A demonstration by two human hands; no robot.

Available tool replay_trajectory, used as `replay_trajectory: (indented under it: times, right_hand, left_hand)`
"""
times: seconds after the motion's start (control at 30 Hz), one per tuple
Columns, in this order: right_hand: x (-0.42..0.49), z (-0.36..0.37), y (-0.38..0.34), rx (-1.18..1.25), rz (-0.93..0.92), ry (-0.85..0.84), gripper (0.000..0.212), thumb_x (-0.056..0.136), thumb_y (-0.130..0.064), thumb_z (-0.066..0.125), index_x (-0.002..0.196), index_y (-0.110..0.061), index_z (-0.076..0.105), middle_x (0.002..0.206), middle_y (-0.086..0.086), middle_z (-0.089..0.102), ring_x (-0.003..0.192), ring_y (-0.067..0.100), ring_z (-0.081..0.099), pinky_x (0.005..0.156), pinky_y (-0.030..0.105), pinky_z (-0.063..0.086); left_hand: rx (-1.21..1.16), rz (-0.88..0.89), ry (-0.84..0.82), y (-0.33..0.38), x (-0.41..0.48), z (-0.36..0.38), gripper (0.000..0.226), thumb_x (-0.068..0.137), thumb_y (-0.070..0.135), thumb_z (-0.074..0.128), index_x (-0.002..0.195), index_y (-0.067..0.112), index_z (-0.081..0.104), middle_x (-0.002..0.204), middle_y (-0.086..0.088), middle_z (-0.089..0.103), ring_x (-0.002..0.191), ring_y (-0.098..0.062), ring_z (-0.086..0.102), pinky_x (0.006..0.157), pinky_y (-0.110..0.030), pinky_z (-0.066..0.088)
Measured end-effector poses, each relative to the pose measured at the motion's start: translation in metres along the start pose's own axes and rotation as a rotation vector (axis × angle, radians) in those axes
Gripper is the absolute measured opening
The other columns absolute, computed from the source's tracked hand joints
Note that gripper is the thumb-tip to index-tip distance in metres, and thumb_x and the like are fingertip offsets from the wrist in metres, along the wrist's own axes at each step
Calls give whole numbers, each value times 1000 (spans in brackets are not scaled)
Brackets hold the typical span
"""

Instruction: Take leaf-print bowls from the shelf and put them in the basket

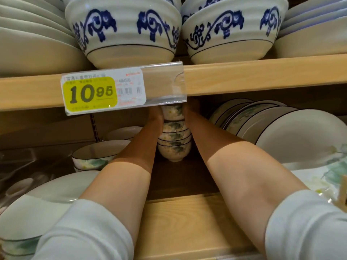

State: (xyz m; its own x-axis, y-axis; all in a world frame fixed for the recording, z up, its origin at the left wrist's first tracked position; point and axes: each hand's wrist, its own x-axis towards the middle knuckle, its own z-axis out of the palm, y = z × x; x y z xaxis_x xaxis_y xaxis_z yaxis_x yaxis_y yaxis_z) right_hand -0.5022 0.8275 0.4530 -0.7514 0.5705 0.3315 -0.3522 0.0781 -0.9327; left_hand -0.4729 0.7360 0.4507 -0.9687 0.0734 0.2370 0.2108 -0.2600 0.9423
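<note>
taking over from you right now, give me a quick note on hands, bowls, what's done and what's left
Left hand: against the left side of the bowl stack; its fingers are hidden behind the price tag.
Right hand: against the stack's right side, fingers hidden too.
Bowls: a stack of small leaf-print bowls deep on the lower shelf, between both forearms. I cannot tell if it has been lifted. A wider leaf-print bowl sits to the left.
Basket: not in view.
Done: both hands have reached the stack.
Left: draw the bowls out and put them in the basket.
</note>
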Motion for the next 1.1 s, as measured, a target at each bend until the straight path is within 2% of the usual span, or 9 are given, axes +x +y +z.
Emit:
replay_trajectory:
  times: [0.1, 0.2, 0.27, 0.4, 0.67, 0.93, 1.1]
  right_hand:
    - [2, 1, 10, -47, 84, -21, 40, 104, -19, 36, 132, 4, 53, 138, 23, 51, 125, 39, 49, 104, 45, 40]
    - [-2, 1, 15, -66, 95, -32, 39, 104, -17, 34, 133, 4, 52, 137, 22, 51, 124, 38, 50, 98, 40, 41]
    - [-1, 0, 20, -81, 114, -42, 40, 105, -19, 33, 134, 2, 50, 138, 21, 51, 124, 37, 50, 96, 38, 41]
    - [1, 1, 28, -130, 129, -51, 41, 105, -17, 30, 135, 3, 50, 140, 21, 49, 126, 37, 47, 98, 37, 39]
    - [2, 2, 33, -196, 136, -39, 43, 106, -14, 22, 135, 4, 47, 142, 25, 45, 130, 39, 44, 105, 42, 35]
    - [-4, 3, 33, -15, 179, 14, 55, 103, -42, 27, 144, -8, 41, 146, 18, 44, 131, 35, 44, 106, 39, 34]
    - [-14, -2, 31, 0, 173, 74, 54, 104, -39, 27, 143, -5, 42, 145, 19, 45, 130, 35, 45, 108, 41, 35]
  left_hand:
    - [-66, 33, 95, -12, 9, -4, 49, 106, 34, 27, 140, 6, 48, 137, -18, 55, 125, -34, 52, 107, -45, 42]
    - [-49, 8, 107, -19, 9, -7, 50, 105, 34, 26, 131, 3, 56, 112, -17, 66, 97, -29, 62, 89, -42, 51]
    - [-79, 4, 72, -22, 7, -9, 46, 104, 32, 26, 123, 6, 59, 96, -13, 66, 84, -26, 62, 86, -43, 51]
    - [-40, -16, 95, -32, 12, -12, 46, 101, 33, 30, 122, 9, 62, 116, -17, 66, 110, -36, 61, 101, -51, 47]
    - [62, -18, 156, -46, 16, -13, 47, 97, 32, 30, 117, 9, 66, 111, -17, 69, 102, -34, 64, 96, -49, 51]
    - [-50, -37, 200, -46, 15, -10, 51, 98, 40, 29, 118, 13, 67, 113, -15, 69, 105, -33, 64, 100, -49, 49]
    - [-140, -5, 241, -46, -1, -8, 45, 98, 38, 27, 101, 18, 67, 110, -15, 69, 104, -33, 63, 100, -49, 48]
